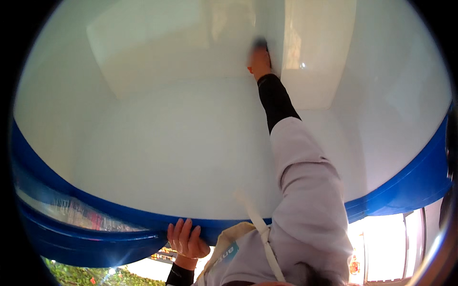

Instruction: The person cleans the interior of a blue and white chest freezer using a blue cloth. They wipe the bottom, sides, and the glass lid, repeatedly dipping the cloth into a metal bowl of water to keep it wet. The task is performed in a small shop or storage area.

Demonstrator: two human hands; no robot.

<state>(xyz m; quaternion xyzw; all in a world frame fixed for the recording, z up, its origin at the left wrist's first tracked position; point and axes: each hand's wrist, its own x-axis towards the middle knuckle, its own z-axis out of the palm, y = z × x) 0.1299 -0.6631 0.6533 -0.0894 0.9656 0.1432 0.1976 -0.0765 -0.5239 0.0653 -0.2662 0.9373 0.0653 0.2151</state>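
Deep inside a white-walled box with a blue rim (214,226), my right hand (261,60) reaches far forward on a straight arm. It is blurred and closed around a dark object with an orange part (250,70), whose kind I cannot tell, close to the inner corner beside a raised white block (315,71). My left hand (186,238) rests on the blue rim at the bottom, its fingers over the edge and the thumb out to the side. The white inner floor or wall (171,150) spreads between the two hands.
A blue-framed clear panel (82,214) lies at the lower left. Green plants (103,277) show below it. A cream apron strap (263,232) hangs from my body near the rim. Bright panes (386,246) stand at the lower right.
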